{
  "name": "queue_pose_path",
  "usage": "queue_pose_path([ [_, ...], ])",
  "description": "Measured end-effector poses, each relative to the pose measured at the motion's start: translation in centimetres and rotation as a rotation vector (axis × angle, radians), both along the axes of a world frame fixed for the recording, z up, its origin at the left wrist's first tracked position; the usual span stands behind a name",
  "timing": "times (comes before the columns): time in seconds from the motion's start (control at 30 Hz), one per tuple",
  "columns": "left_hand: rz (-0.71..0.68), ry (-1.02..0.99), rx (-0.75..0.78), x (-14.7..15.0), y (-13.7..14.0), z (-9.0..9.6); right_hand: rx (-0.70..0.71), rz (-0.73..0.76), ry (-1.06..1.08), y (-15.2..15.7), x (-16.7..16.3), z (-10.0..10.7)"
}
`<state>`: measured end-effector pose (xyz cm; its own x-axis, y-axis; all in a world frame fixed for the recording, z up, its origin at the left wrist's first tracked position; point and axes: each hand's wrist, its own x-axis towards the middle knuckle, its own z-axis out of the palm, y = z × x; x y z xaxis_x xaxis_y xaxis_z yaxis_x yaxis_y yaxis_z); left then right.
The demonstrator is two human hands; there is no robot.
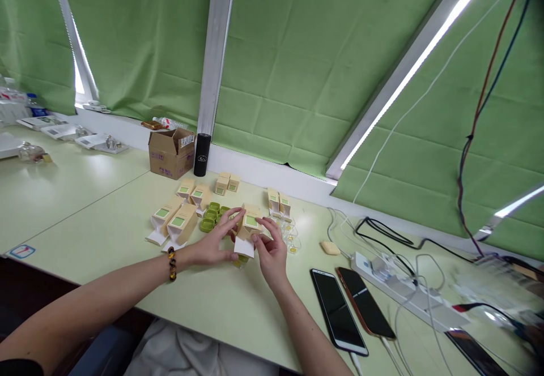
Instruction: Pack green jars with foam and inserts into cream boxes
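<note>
A small cream carton point(250, 224) with a green label window stands between my hands, its white end flap point(244, 247) folded out toward me. My left hand point(216, 241) grips the carton's left side, fingertips at its upper edge. My right hand point(272, 251) holds the right side, thumb by the flap. Just under the flap a green piece point(241, 260) shows in part; the carton hides the rest. Left of the carton sit several green cups point(209, 217). Several clear pieces with yellow spots point(291, 237) lie beyond my right hand.
Similar cartons stand at left point(182, 222), at the back point(227, 182) and at right point(279, 203). A cardboard box point(170, 155) and a black bottle point(202, 155) stand behind. Phones point(339, 311), a power strip point(408, 291) and tangled cables point(386, 234) lie at right.
</note>
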<state>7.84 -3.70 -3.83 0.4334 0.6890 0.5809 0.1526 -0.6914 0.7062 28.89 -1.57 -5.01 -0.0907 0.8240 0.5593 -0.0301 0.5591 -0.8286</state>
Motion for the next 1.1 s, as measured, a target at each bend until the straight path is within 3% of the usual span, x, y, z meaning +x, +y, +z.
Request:
queue_pose_path([
  [0.33,0.12,-0.059,-0.081,0.5,-0.4,-0.3,0.045,0.066,-0.068,-0.7,-0.1,-0.1],
  [0.53,0.073,-0.289,-0.236,0.8,-0.1,-0.8,0.044,0.139,-0.078,-1.1,0.0,0.1],
  [0.7,0.046,-0.416,-0.341,1.2,-0.6,-0.2,0.045,0.151,-0.092,-1.6,-0.1,0.5],
  [1.1,0.004,-0.485,-0.382,1.4,-1.0,0.5,0.104,0.132,-0.131,-2.1,-0.5,0.9],
])
